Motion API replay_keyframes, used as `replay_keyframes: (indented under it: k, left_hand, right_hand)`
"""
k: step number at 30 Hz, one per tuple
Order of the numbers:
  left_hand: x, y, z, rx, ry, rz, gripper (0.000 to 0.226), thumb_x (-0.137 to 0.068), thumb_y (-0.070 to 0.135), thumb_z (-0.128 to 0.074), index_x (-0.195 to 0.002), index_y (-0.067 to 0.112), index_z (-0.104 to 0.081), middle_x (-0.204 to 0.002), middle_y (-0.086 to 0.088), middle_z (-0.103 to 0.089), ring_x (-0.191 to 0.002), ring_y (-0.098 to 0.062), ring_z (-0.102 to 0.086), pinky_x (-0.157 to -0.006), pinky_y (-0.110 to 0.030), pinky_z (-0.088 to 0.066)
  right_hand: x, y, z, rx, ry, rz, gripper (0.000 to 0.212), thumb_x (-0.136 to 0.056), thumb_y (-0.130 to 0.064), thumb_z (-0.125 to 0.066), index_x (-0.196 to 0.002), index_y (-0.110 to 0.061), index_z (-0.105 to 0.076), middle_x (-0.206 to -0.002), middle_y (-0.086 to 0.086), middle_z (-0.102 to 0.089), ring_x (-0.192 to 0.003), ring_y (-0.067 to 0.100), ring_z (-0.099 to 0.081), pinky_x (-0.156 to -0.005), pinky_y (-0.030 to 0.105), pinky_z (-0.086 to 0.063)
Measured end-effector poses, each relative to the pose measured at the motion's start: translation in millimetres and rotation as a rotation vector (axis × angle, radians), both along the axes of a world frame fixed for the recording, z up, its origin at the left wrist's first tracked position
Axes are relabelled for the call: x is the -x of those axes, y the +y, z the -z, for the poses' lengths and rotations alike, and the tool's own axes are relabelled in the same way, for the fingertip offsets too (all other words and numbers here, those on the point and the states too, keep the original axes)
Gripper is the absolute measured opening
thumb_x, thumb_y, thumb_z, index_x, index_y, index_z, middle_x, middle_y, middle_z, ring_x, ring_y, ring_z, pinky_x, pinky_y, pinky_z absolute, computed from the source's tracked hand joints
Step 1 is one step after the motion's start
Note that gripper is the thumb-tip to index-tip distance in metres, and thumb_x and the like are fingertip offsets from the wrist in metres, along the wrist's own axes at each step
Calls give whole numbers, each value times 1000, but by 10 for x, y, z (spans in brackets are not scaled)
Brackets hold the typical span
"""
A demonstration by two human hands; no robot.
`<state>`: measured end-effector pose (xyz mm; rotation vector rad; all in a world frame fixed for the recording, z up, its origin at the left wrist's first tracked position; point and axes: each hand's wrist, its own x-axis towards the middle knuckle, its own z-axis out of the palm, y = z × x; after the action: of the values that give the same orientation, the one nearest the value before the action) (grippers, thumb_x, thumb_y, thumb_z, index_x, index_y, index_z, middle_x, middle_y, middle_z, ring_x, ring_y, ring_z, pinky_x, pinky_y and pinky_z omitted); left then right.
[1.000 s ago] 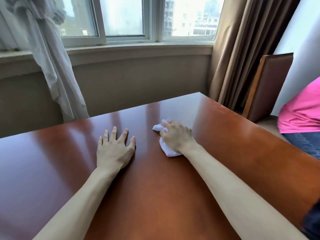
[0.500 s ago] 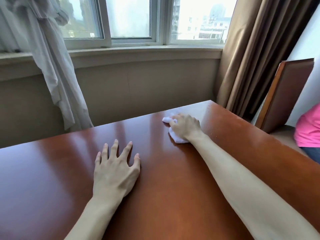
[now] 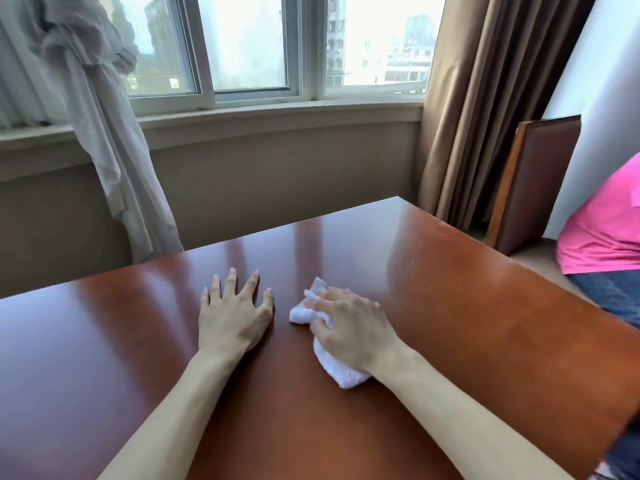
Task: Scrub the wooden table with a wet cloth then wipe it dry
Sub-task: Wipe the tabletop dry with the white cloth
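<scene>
While our right hand (image 3: 349, 329) presses a bunched white cloth (image 3: 341, 370) flat against the wooden table (image 3: 485, 323), we judge ourselves to be in the scrubbing step, not yet the drying one. The fingers curl over the cloth and clamp it to the surface, so this hand is grasping the cloth; one corner pokes out ahead of the fingertips and a thicker fold shows beneath the wrist. Our left hand (image 3: 233, 315) lies just beside it, palm down, fingers spread and holding nothing, apparently bracing us against the table.

Whether the cloth is wet we cannot tell from here; it looks like a small, soft terry towel, crumpled rather than folded. The table is a glossy reddish-brown, reflecting the window (image 3: 249, 43) in pale streaks. Near the far right corner we see a few light specks, and the strip along the right edge looks duller.

Next, we think, the move calls for firm downward pressure and overlapping strokes out toward that far corner and the right edge, keeping the cloth bunched under the palm. The drying pass has yet to come.
</scene>
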<state>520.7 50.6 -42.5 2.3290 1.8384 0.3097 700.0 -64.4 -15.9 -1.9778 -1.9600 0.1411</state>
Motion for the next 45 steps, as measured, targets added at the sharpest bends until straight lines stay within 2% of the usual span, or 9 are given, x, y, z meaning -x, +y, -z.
replay_keyframes:
  k: [6,13,16,21,27,30,34,40,45]
  left_hand:
    - [3,33,39,-24,32,6,63,-98,62,-18,-158,46,-13,-169,-1,-9,-155,-28,-3,-126,-44,-4]
    - [-13,71,56,-49,34,-26,73,-86,66,-6,-157,49,-10,-168,4,-7,-155,-23,0,-126,-40,-2]
    - [-22,38,50,-35,26,-29,71,-88,65,-6,-157,49,-10,-169,3,-7,-155,-24,1,-126,-42,-2]
    - [-32,41,32,7,51,-8,62,-100,59,-19,-159,43,-13,-169,-4,-7,-155,-31,-1,-125,-47,-3]
    - [-283,61,-244,37,230,72,63,-106,41,-19,-161,12,-13,-169,-12,-2,-154,-38,2,-124,-55,-1]
    - [-358,86,-233,8,129,154,65,-104,49,-26,-161,20,-18,-169,-8,-6,-155,-32,2,-125,-51,0]
    - [-379,61,-15,1,-13,127,62,-103,51,-26,-160,27,-21,-169,-5,-12,-155,-26,-3,-125,-47,0]
    - [-384,99,29,-38,-20,99,71,-93,58,-15,-160,33,-18,-169,4,-10,-155,-19,-1,-126,-41,1]
    - [-394,116,26,-51,-9,103,76,-89,60,-5,-161,34,-13,-169,6,-4,-155,-16,5,-126,-38,4]
  right_hand:
    - [-127,1463,0,44,41,29,40,-98,-44,-43,-132,-43,-63,-151,-15,-51,-134,22,-52,-101,42,-42]
    - [-1400,2697,6,91,-23,370,39,-94,-41,-38,-118,-36,-68,-131,-4,-64,-119,31,-58,-84,38,-37]
    - [-1292,2492,13,69,-22,340,31,-93,-42,-37,-105,-40,-65,-121,-6,-60,-112,31,-59,-84,39,-40]
    - [-767,1343,-33,86,-27,142,36,-100,-41,-38,-126,-53,-59,-153,-20,-45,-131,20,-52,-100,42,-43]
    - [-152,1,86,35,-22,-34,50,-92,-42,-38,-140,-45,-53,-155,-29,-39,-142,5,-39,-105,39,-46]
    - [-102,-31,3,39,-14,-54,46,-97,-37,-44,-141,-48,-52,-156,-30,-37,-143,3,-37,-103,37,-44]
    - [-294,661,-21,75,12,-11,45,-99,-39,-43,-142,-47,-52,-157,-24,-39,-141,12,-43,-105,40,-41]
    - [-706,2606,100,6,-25,384,43,-98,-41,-39,-117,-20,-71,-122,8,-63,-109,36,-62,-78,39,-39]
    - [-489,2841,-25,70,-115,-68,48,-94,-42,-30,-129,-44,-62,-142,-8,-57,-129,23,-53,-96,40,-42]
